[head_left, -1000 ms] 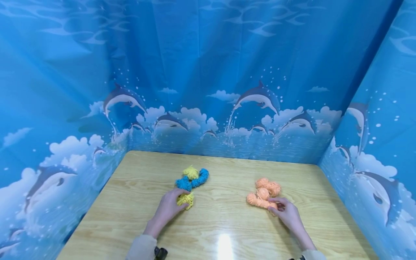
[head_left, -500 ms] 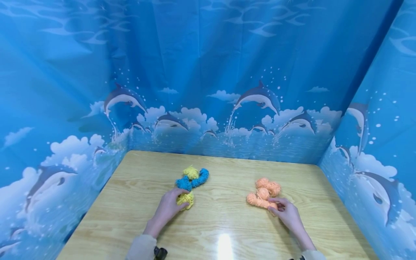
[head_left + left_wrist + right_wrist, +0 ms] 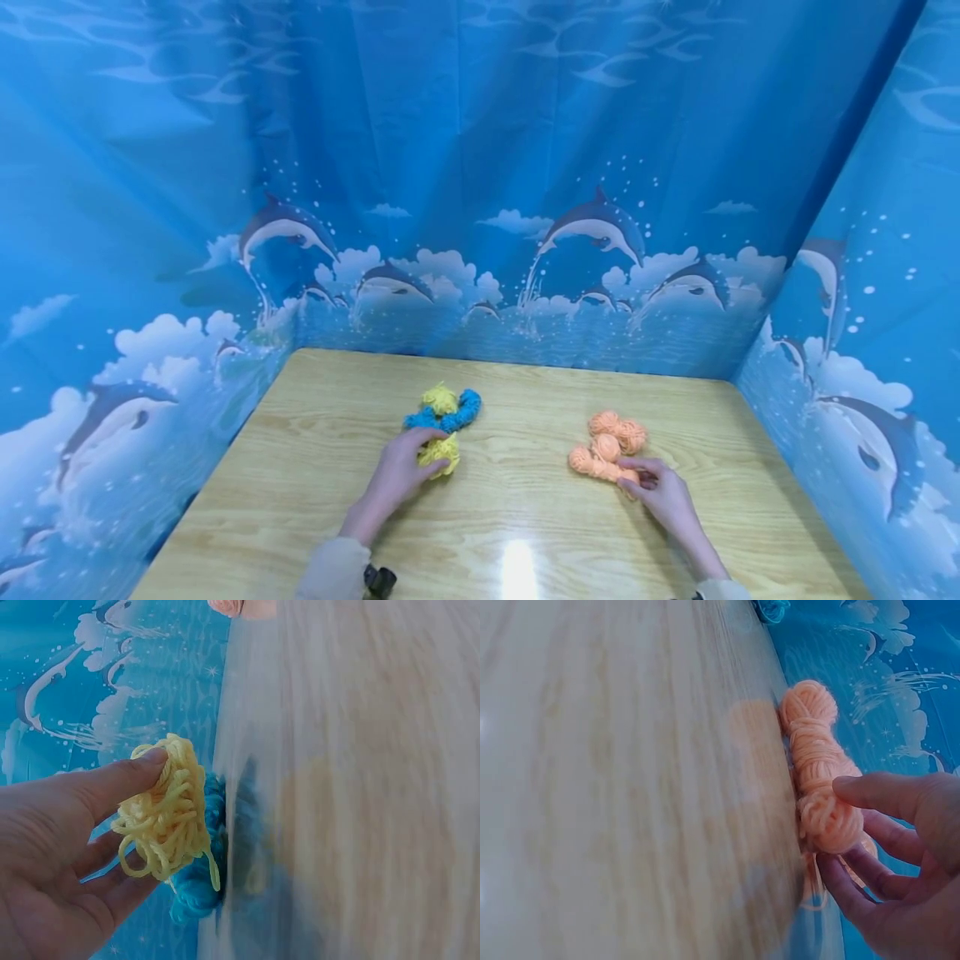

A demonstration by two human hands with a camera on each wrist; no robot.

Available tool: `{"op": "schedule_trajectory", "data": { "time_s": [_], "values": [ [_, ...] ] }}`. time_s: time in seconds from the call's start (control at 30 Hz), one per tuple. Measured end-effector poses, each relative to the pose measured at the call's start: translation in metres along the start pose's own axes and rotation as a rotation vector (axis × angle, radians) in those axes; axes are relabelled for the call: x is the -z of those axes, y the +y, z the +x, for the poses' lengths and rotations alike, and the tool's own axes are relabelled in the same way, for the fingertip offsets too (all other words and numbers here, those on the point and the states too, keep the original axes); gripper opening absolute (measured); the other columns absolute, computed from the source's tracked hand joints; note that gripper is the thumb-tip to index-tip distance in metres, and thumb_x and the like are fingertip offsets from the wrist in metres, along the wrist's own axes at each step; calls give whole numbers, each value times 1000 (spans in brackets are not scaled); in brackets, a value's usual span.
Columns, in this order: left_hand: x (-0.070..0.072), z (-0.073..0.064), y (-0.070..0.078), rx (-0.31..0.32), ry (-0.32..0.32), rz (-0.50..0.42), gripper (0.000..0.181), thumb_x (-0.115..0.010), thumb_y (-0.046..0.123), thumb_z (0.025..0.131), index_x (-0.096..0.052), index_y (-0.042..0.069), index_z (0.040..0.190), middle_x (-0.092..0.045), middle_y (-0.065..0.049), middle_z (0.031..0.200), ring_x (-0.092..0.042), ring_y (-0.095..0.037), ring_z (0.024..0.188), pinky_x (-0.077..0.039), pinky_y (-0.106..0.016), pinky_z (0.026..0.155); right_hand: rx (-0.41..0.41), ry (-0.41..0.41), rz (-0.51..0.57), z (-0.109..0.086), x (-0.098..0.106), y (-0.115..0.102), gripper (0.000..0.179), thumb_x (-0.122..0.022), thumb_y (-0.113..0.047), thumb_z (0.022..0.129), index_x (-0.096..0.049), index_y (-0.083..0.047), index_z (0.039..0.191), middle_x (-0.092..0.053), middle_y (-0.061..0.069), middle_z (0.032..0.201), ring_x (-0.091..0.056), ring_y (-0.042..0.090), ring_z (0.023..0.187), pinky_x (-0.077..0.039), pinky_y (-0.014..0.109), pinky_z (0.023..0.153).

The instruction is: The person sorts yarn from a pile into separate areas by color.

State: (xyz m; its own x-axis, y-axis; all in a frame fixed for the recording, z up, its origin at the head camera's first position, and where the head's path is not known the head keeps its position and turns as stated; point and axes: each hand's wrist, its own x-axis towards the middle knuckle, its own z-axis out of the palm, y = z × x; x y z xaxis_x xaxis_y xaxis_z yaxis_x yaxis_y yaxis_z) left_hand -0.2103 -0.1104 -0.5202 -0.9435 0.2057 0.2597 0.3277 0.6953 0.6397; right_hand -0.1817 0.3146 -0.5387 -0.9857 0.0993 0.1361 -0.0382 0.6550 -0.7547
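Wooden table [image 3: 510, 508], yarn bundles in both hands.

I see a small loose yellow yarn bundle [image 3: 441, 454], lifted just off the surface beside the blue skein [image 3: 450, 416]; an elongated orange skein [image 3: 600, 467] lies flat.

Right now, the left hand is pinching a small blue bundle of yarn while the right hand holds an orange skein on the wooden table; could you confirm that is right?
Not quite: the bundle pinched by the left hand is yellow, not blue, as the left wrist view shows; the blue yarn lies just beyond it. The rest stands: the right hand holds an orange skein on the wooden table.
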Motion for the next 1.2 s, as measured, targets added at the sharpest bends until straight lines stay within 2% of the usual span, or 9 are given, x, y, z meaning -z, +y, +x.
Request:
{"op": "schedule_trajectory", "data": {
  "time_s": [0.27,0.37,0.57,0.83,1.0,1.2],
  "values": [
    [-5,10,11,-45,10,1,41,-85,19,81,-72,13,118,-72,-6,119,-66,-26,113,-54,-45,99,16,21,3,-2,-1,1,30,-82,-6,83,-75,-1,112,-68,18,111,-67,23,94,-60,23,81],
    [-7,13,16,-66,-6,-2,40,-85,19,81,-72,12,118,-72,-6,119,-66,-26,114,-55,-45,99,19,27,3,-2,-2,1,30,-82,-5,83,-75,-1,111,-68,18,111,-66,22,94,-59,21,80],
    [-11,20,26,-120,-40,0,40,-84,19,83,-71,8,119,-72,-6,119,-67,-26,109,-58,-43,91,18,25,10,-2,-2,2,31,-83,-6,82,-75,-1,112,-67,19,111,-67,25,94,-59,22,81],
    [-25,32,44,-178,-69,21,37,-83,20,85,-71,10,119,-72,-5,117,-68,-23,105,-60,-37,86,5,15,7,-2,-1,2,32,-83,-7,82,-75,-1,112,-67,18,112,-67,26,95,-60,23,81],
    [-36,37,58,-226,-91,37,36,-84,22,84,-72,12,117,-72,-4,117,-69,-21,104,-60,-34,85,16,24,15,-2,-2,3,31,-83,-5,82,-75,0,112,-68,18,111,-66,23,94,-59,22,80],
    [-47,40,68,-212,-146,37,38,-83,26,85,-71,14,119,-71,-2,118,-67,-19,107,-58,-31,90,19,27,38,-1,-3,3,30,-82,-2,82,-74,1,111,-68,19,111,-66,16,92,-59,20,80]
  ]
}}
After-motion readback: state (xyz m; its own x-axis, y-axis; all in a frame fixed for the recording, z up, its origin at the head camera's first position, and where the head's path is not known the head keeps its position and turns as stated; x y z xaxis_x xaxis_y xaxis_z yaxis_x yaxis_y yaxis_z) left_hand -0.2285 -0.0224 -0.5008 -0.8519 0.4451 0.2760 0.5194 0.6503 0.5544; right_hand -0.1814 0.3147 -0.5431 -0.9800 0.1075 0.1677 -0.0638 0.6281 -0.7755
